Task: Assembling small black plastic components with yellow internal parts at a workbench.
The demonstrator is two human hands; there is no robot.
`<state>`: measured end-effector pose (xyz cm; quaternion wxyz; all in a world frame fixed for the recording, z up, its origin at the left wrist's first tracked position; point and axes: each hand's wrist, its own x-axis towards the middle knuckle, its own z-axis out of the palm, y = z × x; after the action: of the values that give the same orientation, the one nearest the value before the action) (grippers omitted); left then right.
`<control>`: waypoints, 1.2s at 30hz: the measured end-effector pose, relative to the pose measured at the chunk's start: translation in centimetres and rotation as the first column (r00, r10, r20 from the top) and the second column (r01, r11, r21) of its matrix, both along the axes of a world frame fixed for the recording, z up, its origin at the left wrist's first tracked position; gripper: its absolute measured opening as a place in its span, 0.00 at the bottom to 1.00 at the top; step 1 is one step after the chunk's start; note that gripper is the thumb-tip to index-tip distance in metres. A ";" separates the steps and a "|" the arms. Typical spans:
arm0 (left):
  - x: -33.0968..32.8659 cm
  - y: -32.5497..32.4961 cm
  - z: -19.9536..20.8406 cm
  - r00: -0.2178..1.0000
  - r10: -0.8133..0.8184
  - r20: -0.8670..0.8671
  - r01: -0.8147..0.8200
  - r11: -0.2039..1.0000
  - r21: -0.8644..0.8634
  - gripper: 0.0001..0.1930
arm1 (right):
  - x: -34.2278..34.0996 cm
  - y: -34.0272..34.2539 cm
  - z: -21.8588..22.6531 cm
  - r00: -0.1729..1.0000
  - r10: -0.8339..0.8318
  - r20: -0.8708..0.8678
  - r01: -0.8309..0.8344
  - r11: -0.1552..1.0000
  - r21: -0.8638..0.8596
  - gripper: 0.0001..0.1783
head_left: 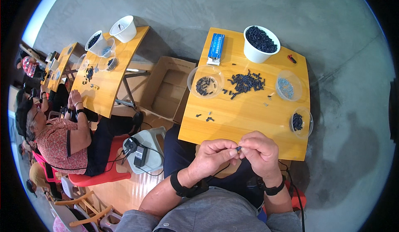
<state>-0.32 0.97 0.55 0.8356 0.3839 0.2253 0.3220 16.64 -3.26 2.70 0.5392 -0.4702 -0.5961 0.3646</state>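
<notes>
My left hand (214, 155) and my right hand (261, 151) meet just beyond the near edge of the wooden table (249, 126). Both are closed in a pinch around one small dark blue-black plastic piece (238, 149), mostly covered by the fingertips. Ahead of them lies a loose pile of similar dark pieces (247, 82). A few more pieces (210, 119) are scattered left of my hands. Clear round tubs hold dark pieces (204, 86) on the left, small bluish-grey parts (285, 88) on the right, and more dark pieces (297, 122) near the right edge.
A white bucket (258, 57) full of dark pieces and a blue box (216, 47) stand at the far side. A red-black tool (292, 59) lies far right. On the left are a cardboard box (166, 88), a grey stool (145, 149) with a black device, and a seated person (62, 142).
</notes>
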 end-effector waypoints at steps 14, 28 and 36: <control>0.0 0.1 -0.7 0.995 -0.065 0.072 0.071 0.994 -0.078 0.07 | 0.9 0.8 -0.5 0.994 0.091 -0.063 -0.091 0.996 -0.003 0.06; 0.8 -0.3 0.0 0.978 0.118 -0.172 -0.093 0.985 0.145 0.05 | 0.6 1.8 2.1 0.973 -0.026 0.229 0.019 0.999 0.031 0.05; 0.9 -0.2 -0.3 0.970 0.152 -0.191 -0.140 0.987 0.078 0.06 | 0.3 2.1 2.3 0.955 -0.005 0.298 0.010 1.000 -0.014 0.03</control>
<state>0.57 0.74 0.29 0.7706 0.4227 0.3238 0.3503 16.99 -1.12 5.04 0.4410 -0.5261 -0.6657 0.2924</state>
